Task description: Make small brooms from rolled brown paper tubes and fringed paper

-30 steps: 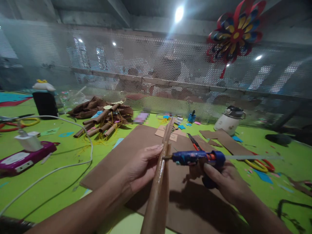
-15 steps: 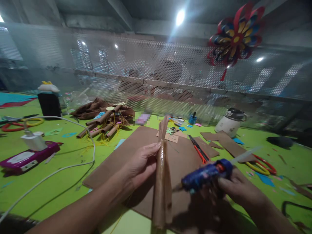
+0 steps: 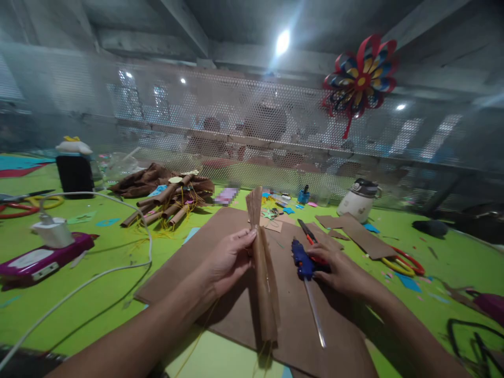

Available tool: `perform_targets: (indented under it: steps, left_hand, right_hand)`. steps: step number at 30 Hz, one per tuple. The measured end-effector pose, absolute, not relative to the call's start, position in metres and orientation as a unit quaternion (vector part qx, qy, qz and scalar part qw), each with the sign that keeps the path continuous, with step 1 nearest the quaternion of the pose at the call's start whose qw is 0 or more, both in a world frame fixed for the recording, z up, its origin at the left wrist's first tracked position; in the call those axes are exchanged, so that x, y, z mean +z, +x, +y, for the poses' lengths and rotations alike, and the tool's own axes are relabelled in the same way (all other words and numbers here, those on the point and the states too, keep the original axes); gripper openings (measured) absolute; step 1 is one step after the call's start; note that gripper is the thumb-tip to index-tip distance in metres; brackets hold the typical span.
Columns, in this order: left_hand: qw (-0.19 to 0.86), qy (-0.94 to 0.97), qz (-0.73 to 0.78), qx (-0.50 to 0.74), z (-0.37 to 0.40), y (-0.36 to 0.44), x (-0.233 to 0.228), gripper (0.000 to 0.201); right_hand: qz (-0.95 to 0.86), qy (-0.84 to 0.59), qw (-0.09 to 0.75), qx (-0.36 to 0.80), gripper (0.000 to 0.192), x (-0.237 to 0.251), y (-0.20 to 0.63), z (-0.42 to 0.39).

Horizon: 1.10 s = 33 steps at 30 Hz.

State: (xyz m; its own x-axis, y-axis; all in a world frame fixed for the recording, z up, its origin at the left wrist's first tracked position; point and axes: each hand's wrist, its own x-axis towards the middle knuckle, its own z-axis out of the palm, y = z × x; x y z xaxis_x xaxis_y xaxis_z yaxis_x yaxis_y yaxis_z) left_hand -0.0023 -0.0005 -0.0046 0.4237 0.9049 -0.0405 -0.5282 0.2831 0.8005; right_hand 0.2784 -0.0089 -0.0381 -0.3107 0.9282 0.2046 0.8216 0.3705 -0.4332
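Note:
My left hand (image 3: 232, 257) pinches a rolled brown paper tube (image 3: 264, 294) near its top, thumb in front. The tube stands tilted towards me, with a pleated, fan-like upper end and a loose flap along its right side. Yellow strings hang from its lower end. My right hand (image 3: 334, 265) is closed around the handle side of a blue hot glue gun (image 3: 302, 261), low over the brown cardboard sheet (image 3: 197, 273). A clear glue stick (image 3: 315, 315) sticks out of the gun's rear towards me. A red and black utility knife (image 3: 306, 231) lies just beyond the right fingers.
Brown paper tubes with yellow strings (image 3: 165, 202) lie at back left. A purple power strip (image 3: 47, 257) with a white cable stands left. Scissors (image 3: 407, 261), cardboard strips (image 3: 366, 236) and a white jug (image 3: 358, 202) are at right. A perforated screen (image 3: 236, 131) rises behind.
My right hand has brought the glue gun down to the cardboard and turned it, nozzle away from me. My left hand still grips the paper tube, whose pleated top now faces me more.

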Motion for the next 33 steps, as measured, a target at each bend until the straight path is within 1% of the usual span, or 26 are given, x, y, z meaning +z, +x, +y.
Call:
perform_targets:
  steps: [2,3,4,6,8,10,12,14,18,23,25,30,33]
  left_hand:
    - [0.757,0.372,0.255,0.473,-0.001,-0.002,-0.005,0.019]
    - [0.755,0.373,0.255,0.475,-0.001,-0.001,-0.006,0.019]
    - [0.754,0.376,0.253,0.476,-0.002,0.000,-0.006,0.019]
    - [0.749,0.384,0.249,0.480,-0.002,0.001,-0.005,0.018]
    - [0.745,0.391,0.243,0.483,-0.003,0.001,-0.004,0.017]
    - [0.744,0.392,0.238,0.487,-0.004,0.001,-0.002,0.016]
    - [0.743,0.386,0.234,0.493,-0.004,0.000,-0.001,0.017]
    - [0.740,0.381,0.234,0.502,-0.003,0.000,-0.001,0.018]
    - [0.730,0.378,0.239,0.517,0.000,0.000,-0.005,0.020]
    - [0.722,0.395,0.231,0.520,0.002,-0.002,-0.007,0.020]
    - [0.719,0.402,0.227,0.520,0.003,-0.003,-0.007,0.019]
    - [0.723,0.402,0.234,0.512,0.003,-0.005,-0.005,0.019]
    - [0.724,0.407,0.229,0.508,0.003,-0.005,-0.004,0.020]
  right_hand:
    - [-0.794,-0.531,0.272,0.113,0.031,-0.025,0.267,-0.018]
    - [-0.785,-0.524,0.306,0.124,0.026,-0.017,0.257,-0.023]
    - [-0.773,-0.515,0.339,0.150,0.024,-0.009,0.246,-0.029]
    - [-0.744,-0.493,0.361,0.269,0.027,0.004,0.221,-0.039]
    - [-0.718,-0.457,0.364,0.379,0.032,0.011,0.198,-0.046]
    - [-0.705,-0.418,0.352,0.452,0.036,0.010,0.181,-0.050]
    - [-0.687,-0.407,0.352,0.488,0.041,0.005,0.172,-0.052]
    - [-0.658,-0.416,0.370,0.507,0.042,-0.001,0.168,-0.053]
    - [-0.594,-0.419,0.393,0.563,0.040,-0.007,0.162,-0.056]
    - [-0.508,-0.382,0.401,0.660,0.038,-0.013,0.155,-0.061]
    - [-0.496,-0.367,0.400,0.678,0.038,-0.015,0.154,-0.063]
    - [-0.513,-0.372,0.390,0.668,0.041,-0.016,0.155,-0.065]
    - [-0.560,-0.414,0.371,0.614,0.040,-0.010,0.155,-0.066]
